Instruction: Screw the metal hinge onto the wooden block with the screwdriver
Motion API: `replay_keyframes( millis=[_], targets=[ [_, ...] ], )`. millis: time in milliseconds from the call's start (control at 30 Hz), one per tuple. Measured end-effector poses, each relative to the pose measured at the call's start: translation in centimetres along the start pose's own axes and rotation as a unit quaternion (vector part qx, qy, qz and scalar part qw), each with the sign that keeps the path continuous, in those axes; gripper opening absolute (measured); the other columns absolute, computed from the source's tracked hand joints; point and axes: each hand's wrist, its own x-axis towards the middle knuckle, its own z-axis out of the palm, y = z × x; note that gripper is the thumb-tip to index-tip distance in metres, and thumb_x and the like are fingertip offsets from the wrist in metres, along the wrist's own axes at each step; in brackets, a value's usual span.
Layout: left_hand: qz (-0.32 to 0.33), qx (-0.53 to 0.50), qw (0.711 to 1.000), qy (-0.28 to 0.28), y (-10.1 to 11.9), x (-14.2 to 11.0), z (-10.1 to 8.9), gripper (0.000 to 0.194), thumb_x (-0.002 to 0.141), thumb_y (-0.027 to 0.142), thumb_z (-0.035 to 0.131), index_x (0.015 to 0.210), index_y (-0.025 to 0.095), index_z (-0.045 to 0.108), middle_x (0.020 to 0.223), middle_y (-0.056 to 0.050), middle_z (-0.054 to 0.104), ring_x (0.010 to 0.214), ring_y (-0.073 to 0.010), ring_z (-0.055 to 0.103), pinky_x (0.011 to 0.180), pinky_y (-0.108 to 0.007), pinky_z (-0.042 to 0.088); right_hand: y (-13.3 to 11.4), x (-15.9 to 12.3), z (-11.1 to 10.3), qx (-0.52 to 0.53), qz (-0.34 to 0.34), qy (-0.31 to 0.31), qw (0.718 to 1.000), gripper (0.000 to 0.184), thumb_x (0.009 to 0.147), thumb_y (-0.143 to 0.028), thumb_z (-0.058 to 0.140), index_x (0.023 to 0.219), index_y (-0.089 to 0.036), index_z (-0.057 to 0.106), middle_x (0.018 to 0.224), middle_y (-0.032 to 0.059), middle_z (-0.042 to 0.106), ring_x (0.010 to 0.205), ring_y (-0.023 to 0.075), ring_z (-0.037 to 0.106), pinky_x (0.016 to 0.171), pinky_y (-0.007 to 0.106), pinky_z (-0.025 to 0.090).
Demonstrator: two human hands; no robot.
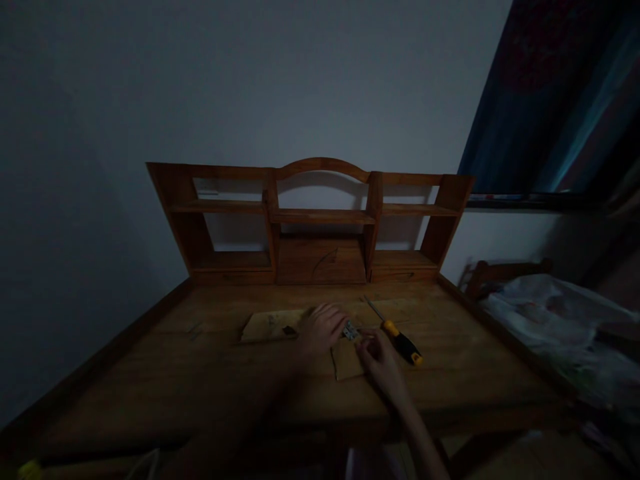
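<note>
Desk (pixel 215 373): wooden, with a raised edge at each side; supports the work.
Shelf unit (pixel 325 217): upright along the rear of the desk; fitted with open compartments and a curved top rail.
Cardboard strip (pixel 267 327): flat on the desk, left of the hands; could slide if the left forearm catches it.
Left hand (pixel 323 328): fingers bent and close together, tips at the left edge of the small metal part; firmness of grip cannot be told.
Right hand (pixel 383 363): thumb and forefinger narrow, near the lower right edge of the same part; whether anything is pinched cannot be told.
Screwdriver (pixel 403 344): lies just beside the right hand, tip pointing away; an outward swing of that hand could roll it.
Cardboard piece (pixel 346 363): below the small metal part, partly hidden by the right hand; may shift under uneven finger pressure, upsetting the part's position.
Small metal part (pixel 349 330): between the two hands, over the cardboard; may slip or tilt if one side is released early. Dim light may cause misalignment or a dropped loose component.
</note>
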Motion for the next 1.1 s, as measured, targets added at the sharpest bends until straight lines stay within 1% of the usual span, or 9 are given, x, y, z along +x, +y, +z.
replay_keyframes(
  millis=[100,167,233,333,467,567,833,967,1100],
  targets=[
    [0.082,0.001,0.996,-0.026,-0.5,0.0,0.5,0.027,0.1,0.023,0.041,0.108,0.02,0.067,0.098,-0.008,0.067,0.098,-0.021,0.059,0.095,-0.04,0.044,-0.2,-0.2,-0.1,-0.004,0.004,0.001,1.0,0.029,0.088,-0.039,0.057,0.11,-0.021,0.061,0.086,0.0041,0.068,0.076,0.0199,0.064,0.067,0.03,0.051],
    [0.102,-0.004,0.994,-0.029,-0.6,-0.4,0.5,0.027,0.1,0.022,0.042,0.11,0.019,0.066,0.099,-0.007,0.067,0.098,-0.0211,0.059,0.096,-0.04,0.043,-0.4,-0.2,0.0,-0.006,0.008,0.0,1.0,0.029,0.089,-0.039,0.055,0.111,-0.021,0.061,0.088,0.0044,0.069,0.078,0.0201,0.064,0.069,0.031,0.052],
    [0.087,-0.015,0.996,-0.017,-0.6,-0.6,0.3,0.027,0.1,0.023,0.042,0.114,0.02,0.065,0.101,-0.007,0.067,0.099,-0.0211,0.058,0.096,-0.04,0.043,-0.4,-0.2,0.1,-0.003,0.012,0.001,1.0,0.029,0.09,-0.04,0.054,0.111,-0.021,0.06,0.09,0.0045,0.068,0.08,0.0202,0.064,0.072,0.032,0.052],
    [0.022,-0.029,0.999,0.012,-0.4,-0.7,0.1,0.032,0.101,0.023,0.04,0.128,0.023,0.058,0.106,-0.006,0.067,0.1,-0.0213,0.057,0.095,-0.039,0.043,-0.4,0.0,0.2,0.002,0.019,0.009,1.0,0.029,0.089,-0.041,0.055,0.108,-0.021,0.061,0.091,0.0057,0.069,0.081,0.0211,0.064,0.071,0.032,0.052],
    [-0.016,-0.048,0.999,0.005,-0.4,-0.7,0.2,0.04,0.102,0.02,0.038,0.141,0.026,0.047,0.113,-0.006,0.065,0.105,-0.0214,0.056,0.095,-0.039,0.043,-0.7,0.0,0.1,-0.027,0.03,-0.002,0.999,0.03,0.088,-0.041,0.059,0.109,-0.021,0.061,0.088,0.0048,0.067,0.078,0.0199,0.063,0.068,0.03,0.051],
    [-0.009,-0.061,0.998,0.006,-0.5,-0.8,0.3,0.037,0.101,0.019,0.038,0.136,0.025,0.051,0.116,-0.006,0.064,0.108,-0.0208,0.055,0.098,-0.038,0.042,-1.1,-0.1,0.0,-0.051,0.028,-0.006,0.998,0.033,0.086,-0.043,0.062,0.111,-0.021,0.06,0.087,0.0038,0.066,0.075,0.0192,0.062,0.068,0.03,0.051],
    [0.016,-0.076,0.996,-0.034,-1.1,-0.8,0.2,0.026,0.099,0.021,0.045,0.114,0.024,0.066,0.103,-0.005,0.063,0.102,-0.0202,0.056,0.091,-0.034,0.045,-1.1,-0.3,0.0,-0.075,-0.006,-0.025,0.997,0.038,0.085,-0.04,0.065,0.118,-0.023,0.06,0.105,0.0062,0.067,0.092,0.0219,0.064,0.081,0.033,0.051],
    [0.037,-0.095,0.994,-0.048,-1.4,-0.8,0.2,0.025,0.099,0.024,0.048,0.113,0.027,0.069,0.102,-0.004,0.065,0.102,-0.0194,0.057,0.091,-0.033,0.044,-1.0,-0.3,-0.1,-0.085,-0.008,-0.033,0.996,0.042,0.086,-0.038,0.063,0.125,-0.024,0.057,0.103,0.0053,0.067,0.089,0.0211,0.064,0.079,0.033,0.052],
    [0.073,-0.113,0.988,-0.071,-1.3,-0.7,0.3,0.025,0.1,0.024,0.047,0.111,0.028,0.069,0.101,-0.002,0.068,0.101,-0.0174,0.057,0.092,-0.031,0.042,-1.0,-0.3,-0.2,-0.088,-0.012,-0.04,0.995,0.041,0.086,-0.037,0.064,0.123,-0.022,0.058,0.103,0.0056,0.067,0.088,0.021,0.064,0.079,0.033,0.052]
  ],
)
